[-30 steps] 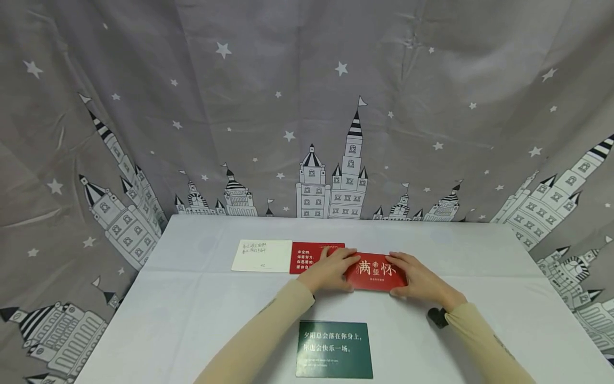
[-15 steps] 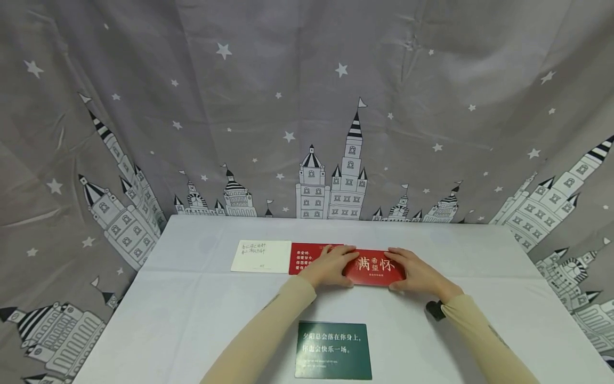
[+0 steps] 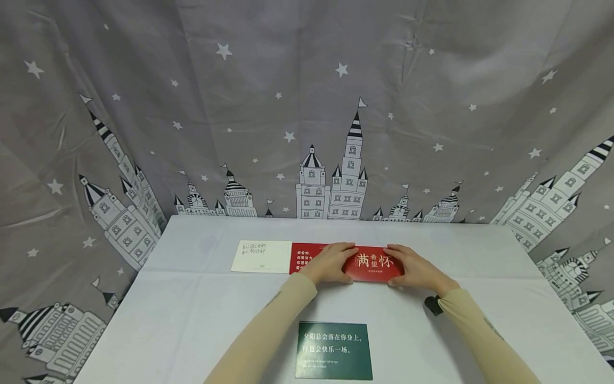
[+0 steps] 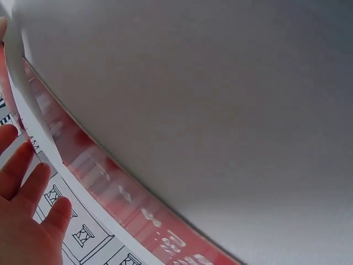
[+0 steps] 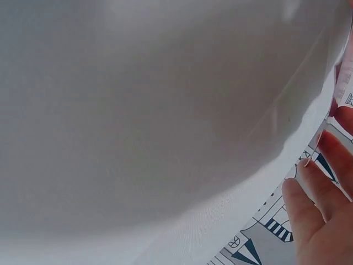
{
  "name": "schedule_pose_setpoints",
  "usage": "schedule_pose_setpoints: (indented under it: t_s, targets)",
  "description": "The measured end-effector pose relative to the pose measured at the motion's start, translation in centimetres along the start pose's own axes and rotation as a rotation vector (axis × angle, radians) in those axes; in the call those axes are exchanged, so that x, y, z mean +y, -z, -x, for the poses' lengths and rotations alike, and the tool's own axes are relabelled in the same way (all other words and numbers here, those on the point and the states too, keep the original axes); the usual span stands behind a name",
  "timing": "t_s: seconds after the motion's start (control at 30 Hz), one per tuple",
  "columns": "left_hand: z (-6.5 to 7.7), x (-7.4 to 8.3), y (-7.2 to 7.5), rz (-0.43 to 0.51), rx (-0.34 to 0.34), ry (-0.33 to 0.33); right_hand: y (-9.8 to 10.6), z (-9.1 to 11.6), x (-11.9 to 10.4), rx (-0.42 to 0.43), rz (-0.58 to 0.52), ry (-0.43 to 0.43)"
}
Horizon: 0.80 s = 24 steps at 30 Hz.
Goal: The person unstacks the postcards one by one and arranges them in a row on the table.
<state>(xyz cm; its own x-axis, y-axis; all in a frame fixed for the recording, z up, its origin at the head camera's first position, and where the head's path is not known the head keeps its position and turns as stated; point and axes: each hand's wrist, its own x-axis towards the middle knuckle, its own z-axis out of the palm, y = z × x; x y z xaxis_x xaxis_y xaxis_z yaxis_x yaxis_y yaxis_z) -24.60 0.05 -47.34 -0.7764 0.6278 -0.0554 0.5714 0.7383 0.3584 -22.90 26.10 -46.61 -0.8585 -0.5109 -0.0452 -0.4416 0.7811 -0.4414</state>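
Between both hands is a red card [image 3: 373,264] with large white Chinese characters, face up near the back of the table. My left hand [image 3: 330,264] holds its left side, fingers at the far edge and thumb at the near edge. On its right side my right hand [image 3: 418,270] holds it the same way. A second red card [image 3: 302,259] with lines of white text lies just left, partly hidden behind my left hand. In the left wrist view, that red card [image 4: 140,212] shows beside the left hand's fingers [image 4: 34,185]. The right wrist view catches the right hand [image 5: 325,212] at its edge.
A cream card [image 3: 261,257] with handwriting lies left of the second red card, in line with it. Nearer the front is a green card [image 3: 333,351] with white text. Behind the white table [image 3: 192,309] hangs a grey castle-print curtain [image 3: 268,106].
Both hands have slid the red card a little away from the body and slightly left, bringing it about level with the other red card. The cream and green cards stay put.
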Motion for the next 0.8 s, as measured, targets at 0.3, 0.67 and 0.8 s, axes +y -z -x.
schedule_pose_setpoints:
  t_s: [0.3,0.67,0.8]
  targets:
    - [-0.5,0.0,0.0,-0.009,-0.016,0.029,0.3,-0.5,0.1,-0.026,0.023,-0.027]
    - [-1.1,0.0,0.2,-0.036,-0.025,0.031,0.5,-1.1,0.2,-0.04,0.029,-0.06]
    - [-1.4,-0.2,-0.1,-0.042,-0.027,0.044,0.5,-1.3,0.4,-0.04,0.03,-0.057]
